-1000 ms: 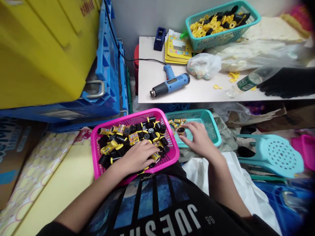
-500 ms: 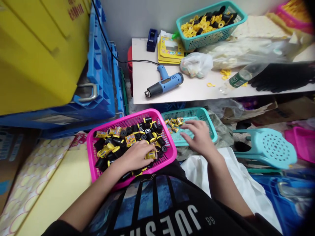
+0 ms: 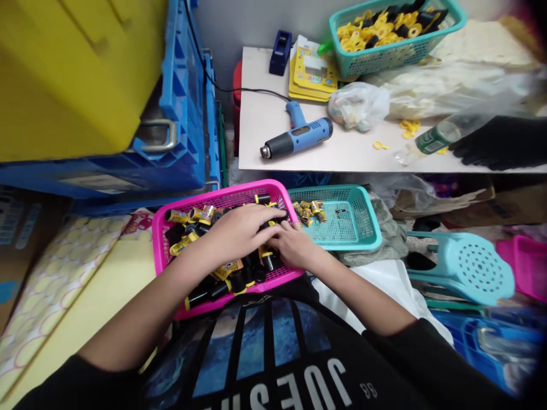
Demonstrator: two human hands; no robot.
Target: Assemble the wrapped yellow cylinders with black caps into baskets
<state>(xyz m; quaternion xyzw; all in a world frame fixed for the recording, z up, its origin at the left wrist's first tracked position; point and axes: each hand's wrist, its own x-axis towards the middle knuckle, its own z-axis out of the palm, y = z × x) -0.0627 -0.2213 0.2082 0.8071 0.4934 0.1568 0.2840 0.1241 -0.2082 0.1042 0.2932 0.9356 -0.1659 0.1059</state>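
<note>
A pink basket (image 3: 156, 245) sits against my body, filled with small black cylinders (image 3: 268, 261) with yellow rims, some wrapped in printed yellow labels (image 3: 183, 245). Over its right half, my left hand (image 3: 245, 228) reaches across with thumb and fingers bent around a spot where dark and yellow bits show. My right hand (image 3: 294, 245) meets it there from the right, fingers pressed together beside the left thumb. What the fingertips hold is mostly hidden. Adjoining on the right, a turquoise basket (image 3: 374, 222) contains several small yellow-labelled pieces (image 3: 315, 208) at its left end.
A blue heat gun (image 3: 299, 136) lies on the white table (image 3: 256, 128) ahead, near a tape dispenser (image 3: 280, 52) and a turquoise basket (image 3: 354, 62) of yellow and black parts. Blue crates (image 3: 183, 97) stand left; a turquoise stool (image 3: 474, 267) is at right.
My right hand has moved left from above the turquoise basket to meet my left hand over the pink one. My left hand has shifted slightly up. The view has shifted a little.
</note>
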